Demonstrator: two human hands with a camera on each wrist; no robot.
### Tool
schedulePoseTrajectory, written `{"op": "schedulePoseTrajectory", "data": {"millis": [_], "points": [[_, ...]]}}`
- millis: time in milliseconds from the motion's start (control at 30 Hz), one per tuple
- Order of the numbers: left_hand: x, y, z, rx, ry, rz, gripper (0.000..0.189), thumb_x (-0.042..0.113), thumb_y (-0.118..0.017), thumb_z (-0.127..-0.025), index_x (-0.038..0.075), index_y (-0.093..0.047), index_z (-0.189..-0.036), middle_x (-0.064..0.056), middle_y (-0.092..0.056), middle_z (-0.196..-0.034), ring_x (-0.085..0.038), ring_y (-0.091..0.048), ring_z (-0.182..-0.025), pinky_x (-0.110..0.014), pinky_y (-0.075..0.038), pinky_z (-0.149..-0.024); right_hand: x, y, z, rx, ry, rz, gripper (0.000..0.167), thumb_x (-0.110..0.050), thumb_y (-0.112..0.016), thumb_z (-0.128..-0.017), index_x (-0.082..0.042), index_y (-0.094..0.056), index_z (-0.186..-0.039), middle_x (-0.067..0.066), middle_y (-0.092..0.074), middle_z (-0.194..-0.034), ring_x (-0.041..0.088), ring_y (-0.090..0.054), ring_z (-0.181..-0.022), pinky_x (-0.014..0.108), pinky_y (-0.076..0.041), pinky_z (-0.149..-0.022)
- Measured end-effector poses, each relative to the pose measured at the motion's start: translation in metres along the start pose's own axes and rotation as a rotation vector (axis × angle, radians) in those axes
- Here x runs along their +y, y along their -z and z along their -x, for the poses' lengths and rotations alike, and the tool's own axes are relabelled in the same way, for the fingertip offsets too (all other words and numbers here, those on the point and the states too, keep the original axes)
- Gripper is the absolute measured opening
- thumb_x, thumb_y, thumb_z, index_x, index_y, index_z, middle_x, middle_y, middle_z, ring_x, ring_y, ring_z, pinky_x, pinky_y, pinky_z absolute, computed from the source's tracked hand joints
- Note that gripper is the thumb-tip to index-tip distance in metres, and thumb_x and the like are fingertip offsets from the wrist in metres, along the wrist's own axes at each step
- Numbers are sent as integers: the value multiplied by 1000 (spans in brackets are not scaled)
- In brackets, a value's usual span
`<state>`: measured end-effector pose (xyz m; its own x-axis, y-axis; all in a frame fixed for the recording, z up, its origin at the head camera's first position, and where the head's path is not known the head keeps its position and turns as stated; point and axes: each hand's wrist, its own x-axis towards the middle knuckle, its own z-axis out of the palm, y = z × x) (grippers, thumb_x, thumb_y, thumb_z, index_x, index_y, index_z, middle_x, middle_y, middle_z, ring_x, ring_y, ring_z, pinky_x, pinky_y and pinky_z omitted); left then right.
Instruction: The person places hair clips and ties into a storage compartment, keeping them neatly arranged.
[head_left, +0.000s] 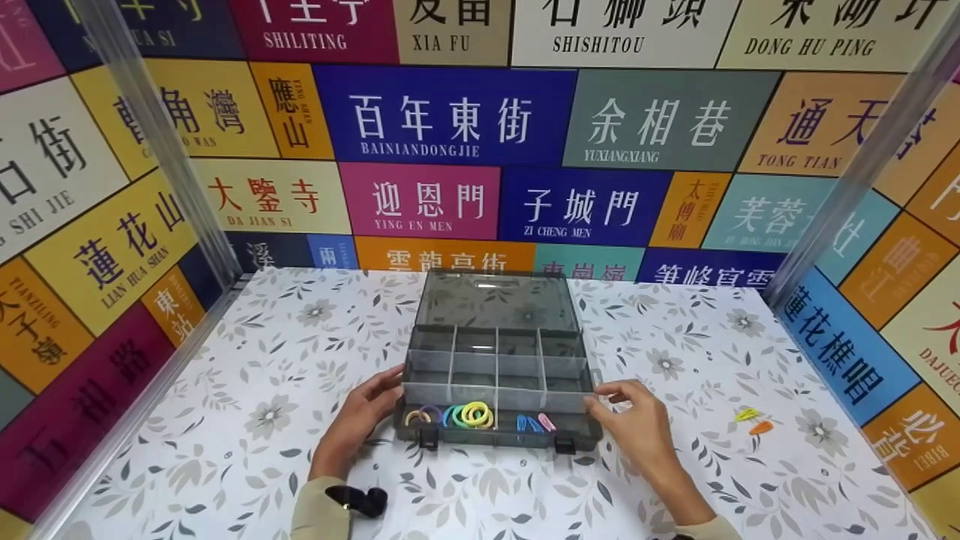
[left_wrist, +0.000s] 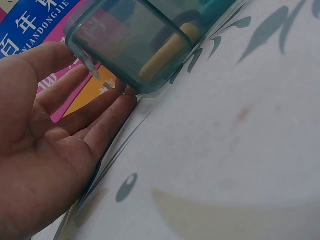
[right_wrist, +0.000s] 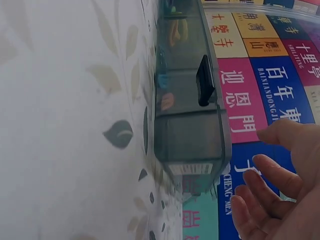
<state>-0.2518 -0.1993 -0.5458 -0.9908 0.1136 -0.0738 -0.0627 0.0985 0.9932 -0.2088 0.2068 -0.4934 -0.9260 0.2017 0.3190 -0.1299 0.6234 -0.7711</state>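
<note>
A translucent grey compartment box (head_left: 517,390) stands on the table, its lid (head_left: 499,304) raised at the back. Several coloured hair ties (head_left: 474,415) lie in the front row's left part. Blue hair clips (head_left: 529,424) and a pink hair clip (head_left: 547,422) are in its right part. My left hand (head_left: 365,412) touches the box's left side with fairly straight fingers, the fingertips at its lower corner in the left wrist view. Near the right side is my right hand (head_left: 637,420); in the right wrist view its loosely bent fingers (right_wrist: 265,190) stand apart from the box and hold nothing.
On the table to the right lie a yellow hair clip (head_left: 746,414) and an orange hair clip (head_left: 760,427). The floral-patterned tabletop (head_left: 247,465) is bounded by walls of coloured street-name signs (head_left: 450,116). Black latches (head_left: 427,437) hang at the box's front.
</note>
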Motion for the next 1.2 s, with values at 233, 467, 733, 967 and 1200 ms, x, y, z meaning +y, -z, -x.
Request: {"op": "schedulePoseTrajectory", "data": {"millis": [233,467,733,967,1200], "points": [[-1,0,0,-13,-2,2,50,31,-63,-99,23,-52,-147,-10,-50,-152,-28,-50,-139,-50,-41,-117,22,23,-11,-10,33,-3,23,-22,-85,-80,-13,-77,-99,3,-74,-100,18,-66,-93,17,-54,-75],[1,0,0,-17,-4,1,50,31,-62,-100,22,-50,-148,-11,-50,-152,-29,-50,-138,-49,-42,-117,54,56,-24,-75,81,49,36,-30,-81,-85,-13,-73,-115,3,-72,-114,4,-62,-99,22,-53,-84],[1,0,2,-6,-2,-13,51,31,-63,-99,21,-50,-148,-11,-50,-152,-29,-50,-138,-48,-43,-116,86,94,-33,-152,54,158,41,-39,-72,-92,-15,-69,-124,4,-67,-122,-14,-50,-100,13,-48,-84],[2,0,1,-12,3,-9,50,30,-61,-101,22,-50,-148,-10,-49,-153,-29,-47,-141,-48,-42,-117,111,126,-47,-194,92,237,35,-33,-69,-95,-15,-70,-125,11,-67,-124,-20,-43,-99,12,-47,-82],[0,1,0,-19,-3,-8,51,29,-62,-100,20,-50,-149,-11,-48,-154,-30,-47,-141,-49,-41,-118,131,151,-63,-296,9,280,45,-40,-64,-97,-11,-65,-132,19,-60,-135,15,-55,-115,14,-50,-80]]}}
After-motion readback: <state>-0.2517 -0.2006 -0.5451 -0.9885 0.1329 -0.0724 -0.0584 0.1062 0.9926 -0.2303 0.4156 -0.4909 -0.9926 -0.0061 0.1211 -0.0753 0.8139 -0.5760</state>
